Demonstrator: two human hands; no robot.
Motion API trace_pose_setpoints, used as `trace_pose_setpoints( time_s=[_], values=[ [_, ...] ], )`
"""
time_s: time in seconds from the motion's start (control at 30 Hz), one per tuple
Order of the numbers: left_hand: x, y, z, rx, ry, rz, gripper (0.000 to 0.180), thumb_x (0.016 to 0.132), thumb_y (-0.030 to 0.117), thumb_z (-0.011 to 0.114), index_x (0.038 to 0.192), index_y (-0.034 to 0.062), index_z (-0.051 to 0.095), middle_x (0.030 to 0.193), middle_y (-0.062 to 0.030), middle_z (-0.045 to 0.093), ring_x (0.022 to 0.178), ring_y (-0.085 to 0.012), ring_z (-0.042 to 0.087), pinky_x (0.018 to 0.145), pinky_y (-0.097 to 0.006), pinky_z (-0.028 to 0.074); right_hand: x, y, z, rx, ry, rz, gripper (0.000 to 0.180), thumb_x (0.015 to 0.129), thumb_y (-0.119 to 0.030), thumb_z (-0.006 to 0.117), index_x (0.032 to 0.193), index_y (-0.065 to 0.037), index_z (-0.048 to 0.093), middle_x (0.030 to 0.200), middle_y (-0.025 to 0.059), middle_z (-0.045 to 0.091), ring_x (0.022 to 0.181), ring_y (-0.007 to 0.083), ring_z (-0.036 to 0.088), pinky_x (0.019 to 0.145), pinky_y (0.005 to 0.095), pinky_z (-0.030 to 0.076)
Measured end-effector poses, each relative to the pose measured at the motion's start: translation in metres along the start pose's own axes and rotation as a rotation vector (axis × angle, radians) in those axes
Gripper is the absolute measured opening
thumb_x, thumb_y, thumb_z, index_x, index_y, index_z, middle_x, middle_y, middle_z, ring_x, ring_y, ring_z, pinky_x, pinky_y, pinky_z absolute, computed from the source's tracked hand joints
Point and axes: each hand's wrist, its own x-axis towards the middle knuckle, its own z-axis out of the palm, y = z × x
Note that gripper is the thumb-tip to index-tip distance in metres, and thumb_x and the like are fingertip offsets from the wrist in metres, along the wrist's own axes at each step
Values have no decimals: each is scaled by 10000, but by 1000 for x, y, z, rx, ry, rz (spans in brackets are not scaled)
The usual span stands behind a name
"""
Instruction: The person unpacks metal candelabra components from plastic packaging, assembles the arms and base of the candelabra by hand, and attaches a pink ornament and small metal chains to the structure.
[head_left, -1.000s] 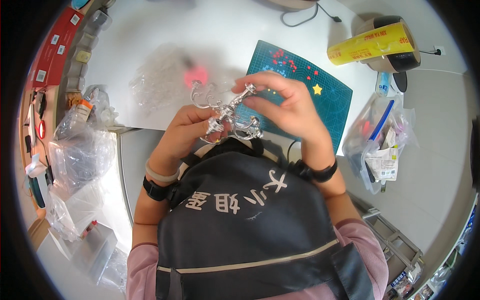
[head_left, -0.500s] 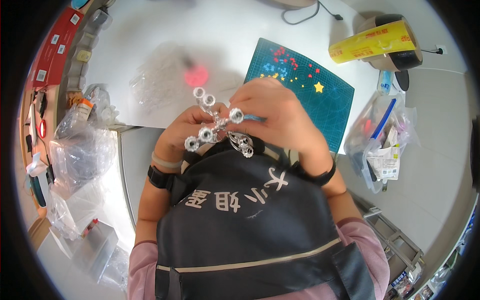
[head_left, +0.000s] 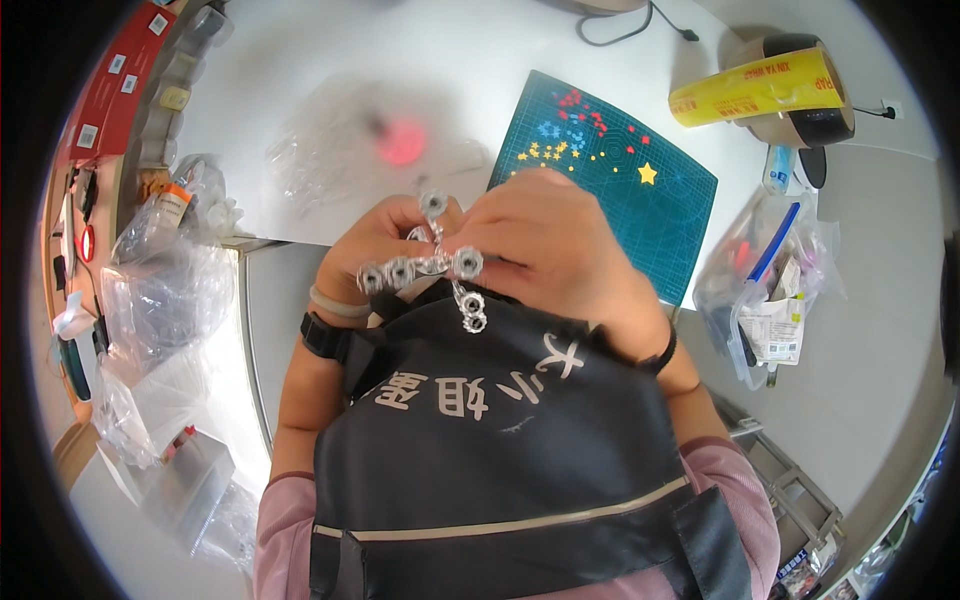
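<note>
I have both hands closed together on the clear beaded cross (head_left: 437, 266), left hand (head_left: 375, 245) beneath, right hand (head_left: 545, 250) over it, close to my chest above the table (head_left: 300, 80) edge. Mid-assembly, I judge; next needs a careful fingertip regrip.

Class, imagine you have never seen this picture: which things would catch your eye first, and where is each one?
First, the clear cross-shaped piece with ring ends, held in the middle by the left hand and right hand above a dark apron. Next, the teal cutting mat strewn with small coloured stars on the white table, and the yellow roll at upper right.
</note>
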Motion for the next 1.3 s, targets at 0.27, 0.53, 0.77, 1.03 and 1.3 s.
trace_pose_setpoints(
  time_s=[0.27, 0.53, 0.77, 1.03, 1.3],
  values=[
    [0, -13, -20, 165, 84, 40, 283, 858, 80, 619, 1123, -20, 602, 959, -52, 652, 828, -100, 594, 737, -213, 474, 0, 9, 0, 100, 35, 495, 214, 736, -142, 737, 912, -47, 663, 735, 93, 634, 579, 179, 605, 530, 280, 463],
    [3, -12, -16, 272, 151, 2, 245, 881, 148, 606, 1046, -32, 630, 871, -47, 662, 745, -74, 605, 665, -194, 474, -13, 27, 7, 672, 85, 658, 231, 761, -27, 714, 962, 54, 634, 828, 80, 675, 716, 76, 608, 613, 210, 483],
    [-3, -7, -9, 521, 133, 239, 127, 861, 82, 607, 953, -3, 629, 835, -34, 627, 760, -94, 553, 677, -224, 443, -8, 17, -2, 300, 28, 384, 188, 705, -20, 726, 890, -47, 704, 787, 58, 645, 706, 140, 622, 592, 234, 480],
    [-9, 5, -2, 908, 84, 481, 123, 780, 17, 617, 901, -6, 618, 831, -87, 627, 811, -223, 577, 747, -299, 450, -15, 23, 4, 266, 34, 160, 223, 659, 40, 668, 869, -30, 692, 834, 83, 660, 708, 223, 640, 613, 293, 510],
    [-22, -8, -18, 878, 130, 493, 110, 796, 37, 600, 895, -7, 620, 817, -80, 624, 760, -214, 577, 694, -294, 450, -14, 31, 28, 178, 23, 37, 209, 671, 12, 678, 875, -35, 688, 843, 85, 667, 701, 232, 648, 601, 304, 511]
  ],
)
